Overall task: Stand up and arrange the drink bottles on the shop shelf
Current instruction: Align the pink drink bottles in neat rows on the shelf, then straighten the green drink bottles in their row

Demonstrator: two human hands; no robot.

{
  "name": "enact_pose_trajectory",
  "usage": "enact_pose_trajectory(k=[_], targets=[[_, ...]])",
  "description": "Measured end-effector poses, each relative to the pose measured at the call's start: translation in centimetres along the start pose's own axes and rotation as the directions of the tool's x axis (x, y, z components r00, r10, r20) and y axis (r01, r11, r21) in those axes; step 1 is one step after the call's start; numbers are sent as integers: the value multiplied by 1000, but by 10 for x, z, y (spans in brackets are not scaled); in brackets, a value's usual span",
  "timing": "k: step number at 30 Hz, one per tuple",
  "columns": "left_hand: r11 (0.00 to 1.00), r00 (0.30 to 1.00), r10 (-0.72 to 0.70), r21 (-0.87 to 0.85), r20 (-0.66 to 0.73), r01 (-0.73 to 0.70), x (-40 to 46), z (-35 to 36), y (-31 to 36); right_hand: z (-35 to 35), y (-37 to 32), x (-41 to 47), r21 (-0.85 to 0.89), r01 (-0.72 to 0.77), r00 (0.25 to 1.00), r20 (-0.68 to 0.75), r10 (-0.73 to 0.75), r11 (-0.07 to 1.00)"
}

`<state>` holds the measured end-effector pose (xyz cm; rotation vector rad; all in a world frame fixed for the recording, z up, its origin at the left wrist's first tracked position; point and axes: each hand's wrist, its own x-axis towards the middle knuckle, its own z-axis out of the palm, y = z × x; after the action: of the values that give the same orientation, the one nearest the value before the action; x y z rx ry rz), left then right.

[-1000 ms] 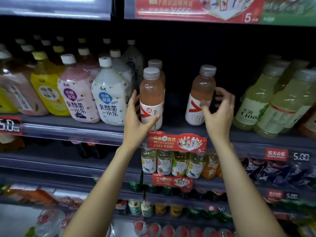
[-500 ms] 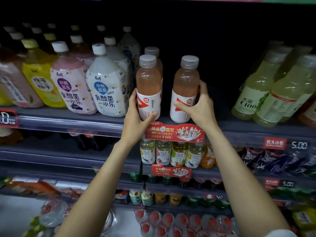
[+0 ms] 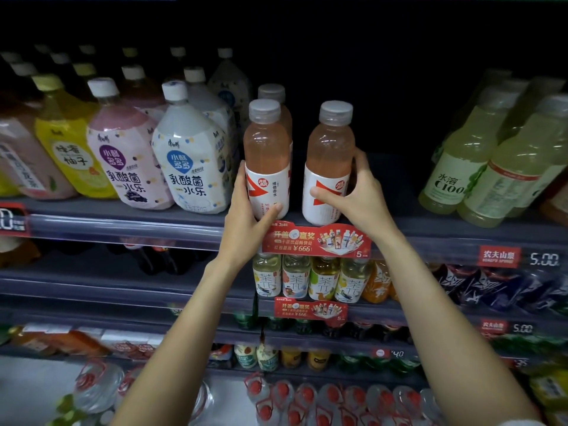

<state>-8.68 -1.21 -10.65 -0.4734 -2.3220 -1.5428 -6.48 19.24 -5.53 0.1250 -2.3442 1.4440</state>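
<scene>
Now I grip one pink bottle (image 3: 266, 167) in each of my hands, left hand (image 3: 250, 216) and right hand (image 3: 358, 196), keeping the right-hand bottle (image 3: 329, 167) upright and level at the near shelf edge (image 3: 123, 224).

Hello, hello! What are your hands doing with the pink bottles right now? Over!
Left hand gripping left pink bottle. Right hand gripping right pink bottle. Both upright at shelf edge. Nothing blocking.

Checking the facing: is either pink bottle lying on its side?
No, both pink bottles stand upright, held by the left hand and right hand.
</scene>
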Motion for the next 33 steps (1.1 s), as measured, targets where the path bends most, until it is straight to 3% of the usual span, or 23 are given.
enact_pose_trajectory(k=[4, 7, 11, 14, 16, 19, 22, 24, 26, 29, 33], targets=[[1000, 999, -3, 19, -40, 4, -5, 3, 2, 0, -1, -2, -6, -7, 1000, -11, 7, 1000], [999, 987, 28, 23, -157, -25, -18, 7, 11, -1, -2, -7, -24, -4, 1000, 10, 4, 1000], [951, 883, 304, 170, -356, -259, -47, 24, 52, -23, -3, -23, -139, 47, 999, 3, -47, 989], [853, 804, 519, 129, -289, -505, -53, 53, 85, -58, 0, -41, -228, 108, 987, -89, -131, 968], [833, 815, 547, 25, -192, -553, -46, 76, 104, -85, 8, -52, -285, 142, 968, -160, -193, 948], [882, 889, 455, -113, -46, -458, -24, 122, 129, -130, 28, -63, -351, 121, 928, -292, -232, 928], [969, 972, 202, -167, 117, -181, 8, 172, 138, -167, 50, -66, -406, 42, 885, -410, -223, 913], [972, 973, 28, -232, 231, 27, 30, 202, 146, -185, 64, -65, -427, -19, 873, -447, -193, 904], [948, 944, -43, -286, 328, 143, 48, 222, 149, -194, 73, -63, -431, -54, 878, -450, -163, 901], [941, 908, -19, -299, 418, 157, 61, 240, 148, -203, 82, -62, -434, -46, 889, -429, -161, 900], [955, 954, 6, -285, 300, 83, 57, 243, 141, -202, 80, -59, -410, 86, 898, -363, -249, 908]])
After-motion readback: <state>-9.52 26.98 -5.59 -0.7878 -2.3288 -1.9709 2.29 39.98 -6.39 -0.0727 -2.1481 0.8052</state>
